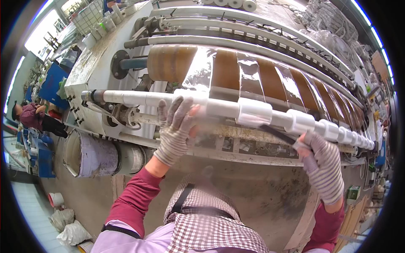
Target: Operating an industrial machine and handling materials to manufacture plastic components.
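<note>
My left hand (175, 130), in a striped glove with bare fingertips showing, reaches up to the leftmost roll of clear film (217, 108) on a long white shaft (158, 98). Its fingers are stretched out and apart, touching the roll and shaft. In my right hand (321, 164), also gloved, the fingers are closed on a dark narrow blade-like tool (276, 135). That tool points left, its tip just under the second film roll (254, 111); motion blurs it and its exact kind is unclear. Several more film rolls (300, 120) sit along the shaft toward the right.
Behind the shaft, film strips lie over a large brown roller (230, 74) of a machine with a white side housing (95, 69). Buckets (95, 154) stand at the machine's left foot. A person (36, 117) is far left. White sacks (74, 233) lie on the floor.
</note>
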### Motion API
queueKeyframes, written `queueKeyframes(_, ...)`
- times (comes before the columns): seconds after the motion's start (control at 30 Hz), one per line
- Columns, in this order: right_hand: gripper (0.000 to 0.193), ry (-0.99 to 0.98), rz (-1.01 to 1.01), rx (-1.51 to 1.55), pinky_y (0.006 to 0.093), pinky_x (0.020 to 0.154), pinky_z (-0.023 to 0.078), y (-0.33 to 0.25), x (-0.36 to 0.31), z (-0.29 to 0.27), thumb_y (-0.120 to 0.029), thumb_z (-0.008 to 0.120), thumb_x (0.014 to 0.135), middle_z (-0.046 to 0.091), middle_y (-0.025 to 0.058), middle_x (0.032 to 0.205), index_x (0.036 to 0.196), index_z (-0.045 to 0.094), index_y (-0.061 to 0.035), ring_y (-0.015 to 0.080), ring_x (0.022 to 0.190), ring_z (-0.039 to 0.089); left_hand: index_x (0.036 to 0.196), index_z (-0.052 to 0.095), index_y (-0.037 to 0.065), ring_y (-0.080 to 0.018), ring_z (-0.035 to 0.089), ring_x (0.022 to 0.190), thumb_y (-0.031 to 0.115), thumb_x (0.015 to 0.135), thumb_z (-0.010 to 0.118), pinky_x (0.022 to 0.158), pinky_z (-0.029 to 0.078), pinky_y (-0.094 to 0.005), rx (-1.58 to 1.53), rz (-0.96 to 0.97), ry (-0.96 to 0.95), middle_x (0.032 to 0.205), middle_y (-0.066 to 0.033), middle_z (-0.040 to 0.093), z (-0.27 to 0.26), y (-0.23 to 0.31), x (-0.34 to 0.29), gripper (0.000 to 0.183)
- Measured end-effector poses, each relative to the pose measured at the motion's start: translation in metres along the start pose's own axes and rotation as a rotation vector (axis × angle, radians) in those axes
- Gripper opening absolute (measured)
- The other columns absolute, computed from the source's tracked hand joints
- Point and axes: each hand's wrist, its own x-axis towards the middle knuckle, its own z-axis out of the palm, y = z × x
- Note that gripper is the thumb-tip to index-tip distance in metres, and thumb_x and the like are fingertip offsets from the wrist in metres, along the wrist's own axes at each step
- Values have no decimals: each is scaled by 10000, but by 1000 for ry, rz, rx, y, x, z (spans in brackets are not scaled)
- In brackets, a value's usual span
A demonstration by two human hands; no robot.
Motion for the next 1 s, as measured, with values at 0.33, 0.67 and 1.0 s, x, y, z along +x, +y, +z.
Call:
queueKeyframes(0.33, 229, -232, -387, -128, 418, 639, 513, 25, 213, 95, -190, 536, 905, 664, 154, 805, 1108, 582, -92, 354, 742, 647, 753, 612, 50, -302, 590, 719, 145, 816, 588, 747, 468, -412, -246, -157, 4, 730, -97, 601, 12, -9, 100, 116)
queueKeyframes(0.67, 248, -724, -741, -297, 390, 690, 532, 11, 271, 157, -98, 626, 759, 657, 109, 809, 1006, 626, -73, 309, 769, 655, 744, 603, 15, -311, 607, 727, 92, 767, 609, 746, 478, -416, -240, -202, 147, 736, -132, 614, 22, -7, 101, 81)
queueKeyframes(1.0, 178, -722, -692, -480, 414, 686, 548, 188, 168, 19, -135, 578, 797, 656, 105, 820, 953, 643, -78, 316, 792, 661, 800, 625, 30, -122, 534, 720, 200, 945, 532, 682, 441, -277, -506, -673, 55, 781, -25, 612, 23, 2, 87, 242)
